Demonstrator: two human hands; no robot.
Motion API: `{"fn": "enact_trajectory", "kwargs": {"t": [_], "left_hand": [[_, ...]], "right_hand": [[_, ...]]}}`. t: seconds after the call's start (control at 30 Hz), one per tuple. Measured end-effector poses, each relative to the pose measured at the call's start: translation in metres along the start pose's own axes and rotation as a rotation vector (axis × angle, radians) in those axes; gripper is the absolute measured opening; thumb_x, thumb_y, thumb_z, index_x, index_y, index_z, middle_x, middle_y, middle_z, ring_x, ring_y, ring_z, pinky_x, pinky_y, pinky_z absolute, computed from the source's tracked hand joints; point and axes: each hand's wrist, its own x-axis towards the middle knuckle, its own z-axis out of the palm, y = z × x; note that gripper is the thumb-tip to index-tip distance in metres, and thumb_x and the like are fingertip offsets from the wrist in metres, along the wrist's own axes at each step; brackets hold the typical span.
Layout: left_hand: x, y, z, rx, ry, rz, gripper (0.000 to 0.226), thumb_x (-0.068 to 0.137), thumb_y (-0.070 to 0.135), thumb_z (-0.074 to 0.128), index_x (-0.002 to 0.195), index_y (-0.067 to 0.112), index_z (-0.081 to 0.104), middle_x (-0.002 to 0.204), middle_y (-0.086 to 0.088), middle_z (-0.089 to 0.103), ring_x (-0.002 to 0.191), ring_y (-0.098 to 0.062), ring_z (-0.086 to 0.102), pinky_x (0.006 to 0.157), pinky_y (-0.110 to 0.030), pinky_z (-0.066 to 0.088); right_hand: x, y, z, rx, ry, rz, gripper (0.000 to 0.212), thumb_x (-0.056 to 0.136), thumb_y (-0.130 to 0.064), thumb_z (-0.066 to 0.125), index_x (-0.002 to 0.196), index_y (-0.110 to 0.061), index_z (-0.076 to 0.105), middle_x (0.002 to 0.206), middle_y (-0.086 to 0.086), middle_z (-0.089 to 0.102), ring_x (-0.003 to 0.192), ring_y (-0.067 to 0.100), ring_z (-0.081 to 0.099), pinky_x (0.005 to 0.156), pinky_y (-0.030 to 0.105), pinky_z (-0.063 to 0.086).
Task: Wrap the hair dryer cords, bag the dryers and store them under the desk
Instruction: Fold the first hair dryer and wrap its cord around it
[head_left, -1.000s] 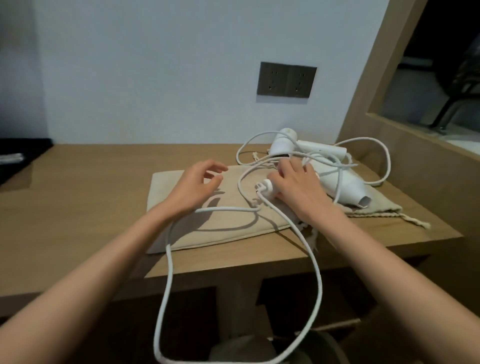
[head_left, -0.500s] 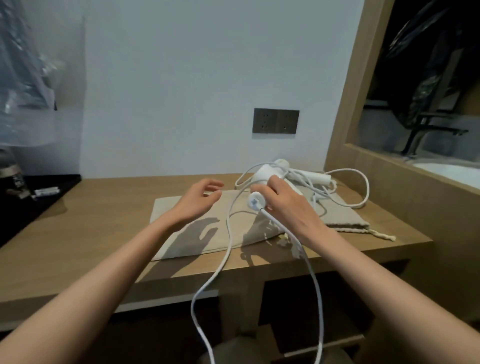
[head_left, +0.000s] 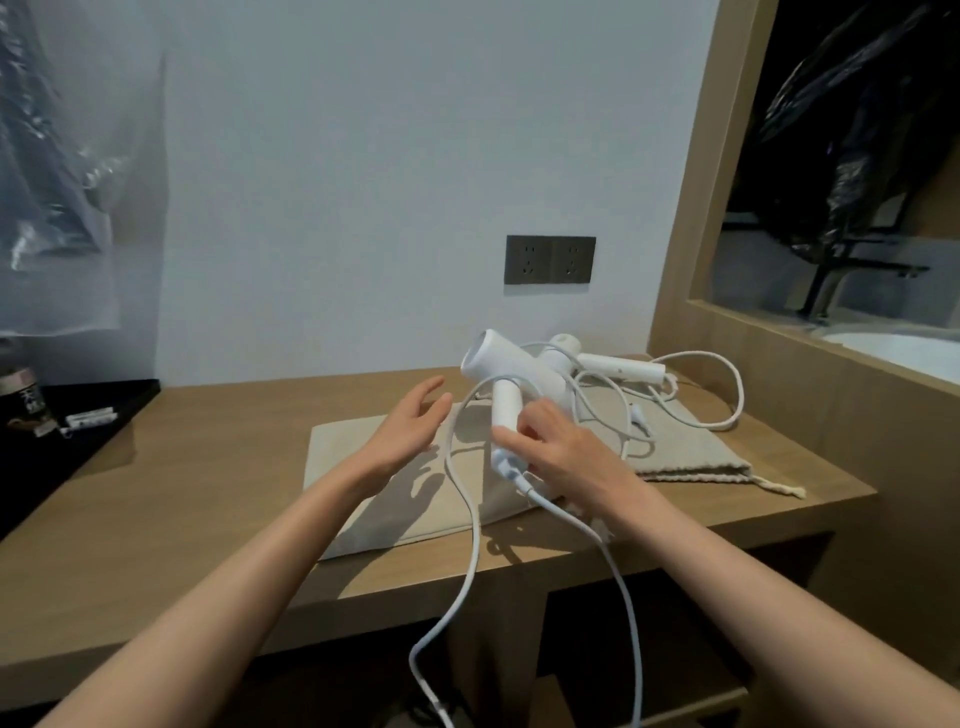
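Note:
My right hand (head_left: 563, 457) grips the handle end of a white hair dryer (head_left: 506, 371) and holds it raised above the beige cloth bags (head_left: 363, 467) on the wooden desk (head_left: 208, 467). Its white cord (head_left: 467, 545) loops down past the desk's front edge. My left hand (head_left: 410, 426) hovers open just left of the dryer, touching nothing. A second white hair dryer (head_left: 618, 366) lies behind on the right-hand bag (head_left: 691, 452), with its own cord (head_left: 727, 395) in loose loops around it.
A dark double wall socket (head_left: 549, 260) sits above the desk. A black tray (head_left: 78, 415) with small items and a jar is at the left. A wooden partition (head_left: 779, 374) with a basin beyond borders the right. An open shelf space (head_left: 623, 649) lies under the desk.
My right hand has lifted the nearer dryer off the bags and tipped it upright. The cord's hanging loop has drawn up. My left hand stays open beside it.

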Motion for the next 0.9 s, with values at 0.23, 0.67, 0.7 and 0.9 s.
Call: {"fn": "enact_trajectory", "kwargs": {"t": [0.23, 0.67, 0.7, 0.9], "left_hand": [[0.041, -0.013, -0.023, -0.396, 0.069, -0.111, 0.069, 0.088, 0.050, 0.057, 0.147, 0.030, 0.028, 0.141, -0.008, 0.049, 0.114, -0.022, 0.058, 0.096, -0.036, 0.046], [0.079, -0.047, -0.052, -0.799, 0.390, -0.201, 0.058, 0.072, 0.022, 0.081, 0.120, 0.012, 0.051, 0.120, -0.012, 0.061, 0.096, -0.024, 0.067, 0.080, -0.042, 0.059], [0.078, -0.050, -0.053, -0.803, 0.414, -0.197, 0.060, 0.071, 0.024, 0.082, 0.120, 0.013, 0.050, 0.119, -0.011, 0.061, 0.099, -0.025, 0.067, 0.082, -0.044, 0.058], [0.069, -0.055, -0.060, -0.749, 0.522, -0.125, 0.058, 0.072, 0.025, 0.082, 0.119, 0.018, 0.048, 0.115, -0.002, 0.057, 0.093, -0.017, 0.066, 0.072, -0.034, 0.059]], "right_hand": [[0.023, 0.010, 0.022, -0.069, -0.052, -0.283, 0.053, 0.076, 0.000, 0.055, 0.121, -0.019, 0.037, 0.101, 0.007, 0.035, 0.088, 0.019, 0.037, 0.048, 0.021, 0.050], [0.056, 0.029, 0.068, -0.070, -0.080, -0.414, 0.048, 0.081, -0.008, 0.058, 0.121, -0.022, 0.034, 0.104, 0.008, 0.045, 0.089, 0.019, 0.052, 0.064, 0.022, 0.052], [0.059, 0.032, 0.070, -0.054, -0.053, -0.326, 0.046, 0.080, -0.009, 0.060, 0.120, -0.021, 0.038, 0.100, 0.008, 0.050, 0.084, 0.019, 0.053, 0.059, 0.023, 0.052], [0.083, 0.037, 0.056, 0.168, -0.127, 0.466, 0.053, 0.090, -0.016, 0.052, 0.138, -0.034, 0.040, 0.116, 0.000, 0.059, 0.098, 0.022, 0.058, 0.068, 0.036, 0.050]]}}
